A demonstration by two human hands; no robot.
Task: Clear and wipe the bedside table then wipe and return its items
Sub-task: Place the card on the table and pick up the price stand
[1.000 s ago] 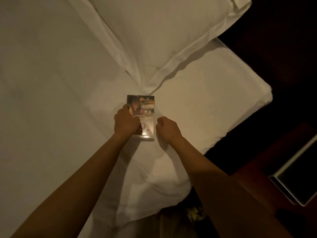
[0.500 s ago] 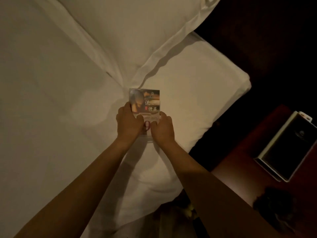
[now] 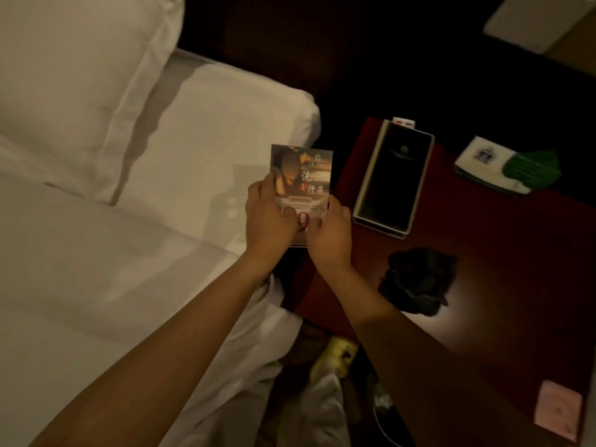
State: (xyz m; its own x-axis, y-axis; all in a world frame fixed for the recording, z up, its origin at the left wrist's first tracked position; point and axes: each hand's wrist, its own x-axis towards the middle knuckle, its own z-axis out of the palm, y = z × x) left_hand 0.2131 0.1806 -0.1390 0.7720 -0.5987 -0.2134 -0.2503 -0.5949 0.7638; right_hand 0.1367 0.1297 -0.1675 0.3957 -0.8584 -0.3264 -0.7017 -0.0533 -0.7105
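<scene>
A dim room under warm lamplight: the white bed point(image 3: 96, 253) and its pillow point(image 3: 80, 59) fill the left of my view, and the dark red tabletop point(image 3: 516, 285) has swung in on the right, where a second ago I saw only a corner of it.

The leaflet point(image 3: 303, 175) is what has changed. A second ago it lay on the bed below the pillow under my left hand alone, with the right curled beside it. Half a second ago both hands had closed on it. Now it is off the sheet and tilted up towards me, held over the gap between the mattress edge and the tabletop's near corner. My left hand point(image 3: 267, 221) grips its left edge with fingers curled round, and my right hand point(image 3: 329, 233) pinches the lower right corner.

I read this as the return stage – the leaflet is going back to the tabletop. Whether it has been wiped I cannot tell from here.

A long dark box point(image 3: 393, 175) lies just beside the leaflet, a green-and-white packet point(image 3: 506, 166) sits further back, and a pink card point(image 3: 558, 411) is near the front corner. A crumpled dark cloth point(image 3: 416, 282) sits mid-tabletop (presumably the wiping rag), well apart from both hands.

A bare patch shows between the box and the near edge – a likely spot for the leaflet, in my judgement.
</scene>
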